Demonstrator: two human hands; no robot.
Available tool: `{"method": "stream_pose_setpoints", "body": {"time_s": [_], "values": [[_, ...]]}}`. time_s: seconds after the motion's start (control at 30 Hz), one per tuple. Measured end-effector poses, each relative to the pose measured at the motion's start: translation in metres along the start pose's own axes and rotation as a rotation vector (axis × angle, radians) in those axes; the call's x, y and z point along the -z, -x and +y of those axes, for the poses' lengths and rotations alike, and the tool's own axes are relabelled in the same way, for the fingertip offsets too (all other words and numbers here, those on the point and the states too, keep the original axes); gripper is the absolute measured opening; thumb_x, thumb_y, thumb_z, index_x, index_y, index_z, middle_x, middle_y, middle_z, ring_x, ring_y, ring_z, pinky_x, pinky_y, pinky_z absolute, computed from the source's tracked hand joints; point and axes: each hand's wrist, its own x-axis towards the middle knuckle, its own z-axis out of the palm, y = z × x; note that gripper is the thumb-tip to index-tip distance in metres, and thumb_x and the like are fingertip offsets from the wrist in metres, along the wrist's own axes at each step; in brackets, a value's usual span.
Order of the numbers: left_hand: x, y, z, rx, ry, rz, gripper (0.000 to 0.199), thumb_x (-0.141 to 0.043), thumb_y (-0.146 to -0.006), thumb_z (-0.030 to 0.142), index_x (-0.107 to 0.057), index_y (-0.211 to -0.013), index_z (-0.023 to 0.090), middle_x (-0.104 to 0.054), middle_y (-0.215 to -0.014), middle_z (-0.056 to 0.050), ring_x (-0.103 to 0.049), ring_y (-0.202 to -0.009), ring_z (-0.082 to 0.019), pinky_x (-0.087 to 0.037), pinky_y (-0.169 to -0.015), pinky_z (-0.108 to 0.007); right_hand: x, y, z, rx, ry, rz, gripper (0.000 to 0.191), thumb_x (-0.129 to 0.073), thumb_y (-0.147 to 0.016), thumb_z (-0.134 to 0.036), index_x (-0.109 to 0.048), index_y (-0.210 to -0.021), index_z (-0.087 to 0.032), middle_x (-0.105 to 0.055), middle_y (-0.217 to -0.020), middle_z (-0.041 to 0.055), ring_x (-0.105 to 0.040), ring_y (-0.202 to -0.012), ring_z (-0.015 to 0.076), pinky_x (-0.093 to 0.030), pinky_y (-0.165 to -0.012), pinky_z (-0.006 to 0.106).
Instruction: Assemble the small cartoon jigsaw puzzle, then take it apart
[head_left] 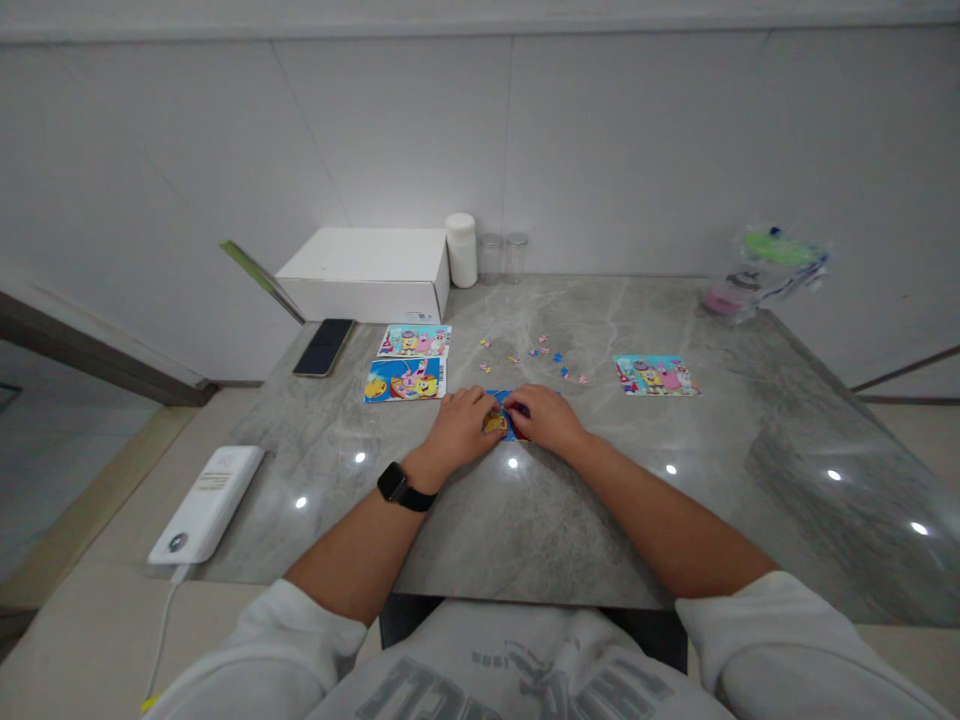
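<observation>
A small blue jigsaw puzzle [495, 424] with yellow and red parts lies on the table between my hands, largely covered by them. My left hand [466, 425] grips its left side, thumb and fingers bent around the edge. Over the right side, my right hand [547, 417] has its thumb and fingertips pressed together on the puzzle; any single piece between them is too small to make out. Several loose puzzle pieces [557, 357] are scattered just beyond. Left of them lie a pink-and-turquoise cartoon picture [415, 341] and a blue cartoon picture [406, 380].
Another cartoon picture [657, 376] lies to the right. A phone [324, 347], white box [367, 275], white bottle [462, 250] and two clear glasses [516, 258] stand or lie farther back. A plastic bag [761, 275] rests at the far right corner, a white power bank [208, 505] at the left edge.
</observation>
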Motion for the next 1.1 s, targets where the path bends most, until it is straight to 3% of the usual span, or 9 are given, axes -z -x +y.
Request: {"method": "stream_pose_setpoints", "body": {"time_s": [0.2, 0.4, 0.73, 0.9, 1.1], "values": [[0.000, 0.001, 0.000, -0.003, -0.033, -0.011, 0.032, -0.079, -0.085, 0.041, -0.070, -0.110, 0.023, -0.066, -0.111, -0.009, -0.062, -0.105, -0.029, -0.046, -0.092, -0.044, 0.004, 0.004, 0.007, -0.033, 0.003, 0.032, 0.012, -0.066, -0.093, -0.018, -0.077, -0.098, -0.022, -0.072, -0.096, 0.0061, -0.064, -0.092, 0.0194, -0.047, -0.084, 0.030], [0.000, 0.002, 0.000, -0.011, -0.022, -0.010, 0.030, -0.079, -0.086, 0.041, -0.072, -0.110, 0.025, -0.066, -0.113, -0.009, -0.062, -0.107, -0.030, -0.046, -0.093, -0.045, 0.007, 0.009, 0.015, -0.014, 0.001, 0.052, 0.025, -0.059, -0.090, -0.009, -0.077, -0.100, -0.022, -0.068, -0.103, 0.0068, -0.064, -0.096, 0.0192, -0.049, -0.086, 0.030], [-0.001, 0.000, -0.001, -0.004, 0.035, -0.015, 0.026, -0.078, -0.087, 0.040, -0.074, -0.108, 0.025, -0.067, -0.112, -0.008, -0.063, -0.106, -0.029, -0.047, -0.094, -0.044, 0.005, 0.011, 0.011, 0.032, -0.008, 0.017, 0.028, -0.058, -0.090, -0.009, -0.079, -0.101, -0.025, -0.068, -0.106, 0.0055, -0.064, -0.098, 0.0191, -0.050, -0.090, 0.030], [-0.001, -0.001, -0.011, 0.015, 0.082, 0.045, 0.034, -0.080, -0.085, 0.039, -0.069, -0.113, 0.022, -0.068, -0.112, -0.009, -0.063, -0.106, -0.028, -0.049, -0.094, -0.043, 0.005, 0.011, 0.013, 0.027, -0.004, 0.025, 0.025, -0.058, -0.092, -0.011, -0.078, -0.103, -0.023, -0.068, -0.106, 0.0068, -0.064, -0.097, 0.0192, -0.050, -0.089, 0.030], [0.006, -0.002, -0.024, 0.041, 0.118, 0.118, 0.023, -0.075, -0.087, 0.027, -0.067, -0.108, 0.023, -0.068, -0.110, -0.007, -0.064, -0.107, -0.026, -0.051, -0.096, -0.041, 0.004, 0.010, 0.015, 0.012, 0.005, 0.029, 0.023, -0.059, -0.094, -0.013, -0.077, -0.103, -0.023, -0.068, -0.106, 0.0068, -0.064, -0.096, 0.0193, -0.049, -0.088, 0.030]]}}
